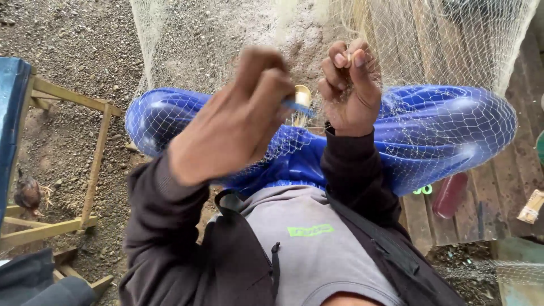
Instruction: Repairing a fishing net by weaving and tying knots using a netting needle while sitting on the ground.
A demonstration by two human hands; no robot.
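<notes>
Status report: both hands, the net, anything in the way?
Left hand blurred, gripping a blue-tipped tool. Right hand pinching net mesh. Net draped across blue-trousered knees. Nothing blocking.

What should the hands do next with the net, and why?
Probably pass the blue tool in the left hand through the mesh that the right hand pinches up. The net lies draped over the blue-clad knees, the right fingers hold a bit of it raised, and the tool's tip already points toward it.
</notes>
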